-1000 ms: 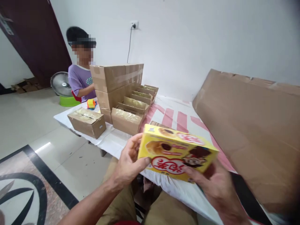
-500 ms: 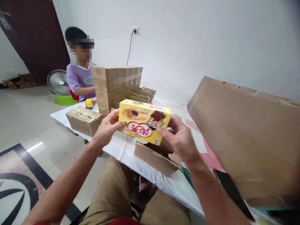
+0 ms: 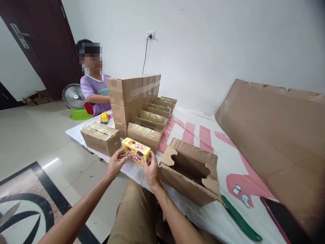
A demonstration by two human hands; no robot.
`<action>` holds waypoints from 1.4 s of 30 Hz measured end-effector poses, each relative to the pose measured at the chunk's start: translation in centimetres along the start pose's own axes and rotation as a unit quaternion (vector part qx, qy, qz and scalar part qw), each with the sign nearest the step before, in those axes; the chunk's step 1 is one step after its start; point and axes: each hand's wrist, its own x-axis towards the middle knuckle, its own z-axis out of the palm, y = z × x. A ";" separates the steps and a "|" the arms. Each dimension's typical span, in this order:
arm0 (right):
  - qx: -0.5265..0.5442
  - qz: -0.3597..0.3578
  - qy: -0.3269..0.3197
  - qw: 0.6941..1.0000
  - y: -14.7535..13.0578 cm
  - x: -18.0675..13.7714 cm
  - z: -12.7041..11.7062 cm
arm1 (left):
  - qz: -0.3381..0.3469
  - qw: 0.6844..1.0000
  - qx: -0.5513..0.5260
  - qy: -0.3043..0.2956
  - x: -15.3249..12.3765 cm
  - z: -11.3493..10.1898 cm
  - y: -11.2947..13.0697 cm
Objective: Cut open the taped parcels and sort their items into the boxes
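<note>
A yellow snack box (image 3: 135,153) with red lettering and a cartoon figure is held between both my hands, low over the table's near edge. My left hand (image 3: 116,164) grips its left end with the fingers bent. On the opposite end, my right hand (image 3: 151,169) has its thumb against the front face. Whether the box touches the cloth, I cannot tell. Just right of my right hand stands an open cardboard carton (image 3: 182,186) with its flaps raised. A taped carton (image 3: 99,137) sits to the left of my left hand.
Stacked cartons (image 3: 129,91) rise behind the box, with several flapped cartons (image 3: 152,118) beside them. A person in a purple shirt (image 3: 95,89) is behind the stack. At right lie a green long-handled object (image 3: 241,220), a dark phone-like slab (image 3: 281,217) and a large cardboard sheet (image 3: 274,142).
Both hands have lowered the yellow box and moved it leftward, away from above the open carton. The carton now shows more fully. The view has shifted too.
</note>
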 end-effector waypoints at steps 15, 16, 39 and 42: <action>-0.078 0.002 0.015 0.997 3.3 -1.0 1.9 | 0.024 0.999 0.034 -0.031 2.3 6.8 -5.3; -0.085 -0.005 0.004 0.996 2.6 -2.1 1.6 | 0.022 0.999 0.040 -0.030 2.4 6.8 -5.1; -0.247 0.119 -0.013 0.962 -1.9 -8.2 -32.2 | 0.013 0.976 -0.006 -0.219 -6.7 14.1 2.4; -0.161 0.107 -0.088 0.977 -0.4 -4.6 -32.1 | 0.009 0.984 -0.006 -0.177 -6.9 15.3 2.3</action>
